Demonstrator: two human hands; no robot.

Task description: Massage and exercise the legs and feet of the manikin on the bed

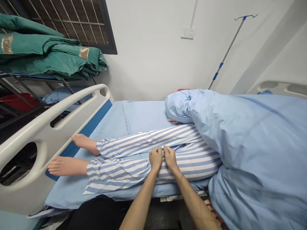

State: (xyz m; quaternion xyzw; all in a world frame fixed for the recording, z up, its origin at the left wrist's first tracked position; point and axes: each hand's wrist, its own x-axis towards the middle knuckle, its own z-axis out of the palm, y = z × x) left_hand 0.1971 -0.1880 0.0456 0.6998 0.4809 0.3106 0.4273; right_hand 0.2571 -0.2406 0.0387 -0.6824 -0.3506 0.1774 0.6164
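Blue-and-white striped trousers [134, 171] cover the legs of a figure lying on a bed, the fabric directly beneath the fingers of a person leaning in from the near side. The left hand [156, 158] and the right hand [170, 157] sit close together over the upper part of the near trouser leg, knuckles up and a narrow gap between them. The fingers of both are curled inward into loose fists; whether they pinch any cloth cannot be told, as the backs of the hands hide the grip. Striped fabric spreads on both sides of the fists, wrinkled toward the ankles, where a near foot [68, 166] and a far foot [86, 143] emerge bare beside the cream footboard [45, 140].

On the other side, a light-blue quilt [251, 140] lies bunched over the trousers' upper end, with fingertips [174, 121] showing at its edge on the far side. A pale-blue sheet [146, 113] lies below the legs. Beyond the bed, a drip stand [229, 48] leans across the view near a wall socket [188, 33], while green bundled fabric [59, 57] rests on a rack beneath a barred window [72, 20].
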